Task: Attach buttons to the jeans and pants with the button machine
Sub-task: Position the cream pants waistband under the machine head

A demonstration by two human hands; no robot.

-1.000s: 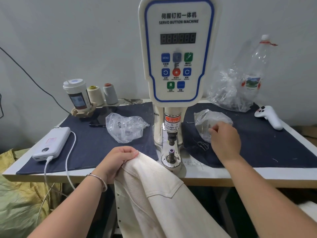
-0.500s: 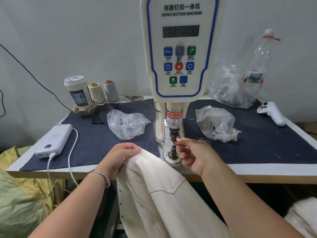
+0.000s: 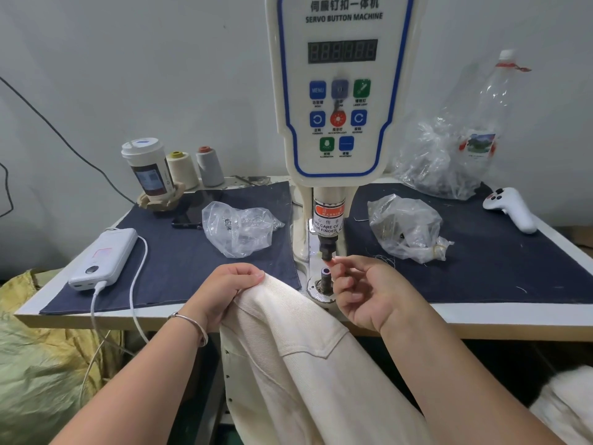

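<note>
The cream servo button machine [image 3: 340, 91] stands at the middle of the table. Its black upper punch [image 3: 327, 247] hangs over the lower die post [image 3: 326, 273]. My right hand [image 3: 369, 290] is raised to the punch tip, thumb and forefinger pinched together there on a small button that the fingertips mostly hide. My left hand [image 3: 224, 287] grips the top edge of the cream pants [image 3: 288, 348] just left of the die. The pants hang down over the table's front edge.
Clear plastic bags of small parts lie left [image 3: 239, 229] and right [image 3: 406, 228] of the machine on dark blue cloth. Also on the table are a power bank [image 3: 106, 258] with cable, a cup [image 3: 147, 168], thread cones [image 3: 183, 170], a white controller [image 3: 510, 208] and a bottle [image 3: 491, 123].
My right hand left the right plastic bag, came to the machine and now lifts its pinched fingertips from the lower die up to the punch tip. The left hand keeps its grip on the pants.
</note>
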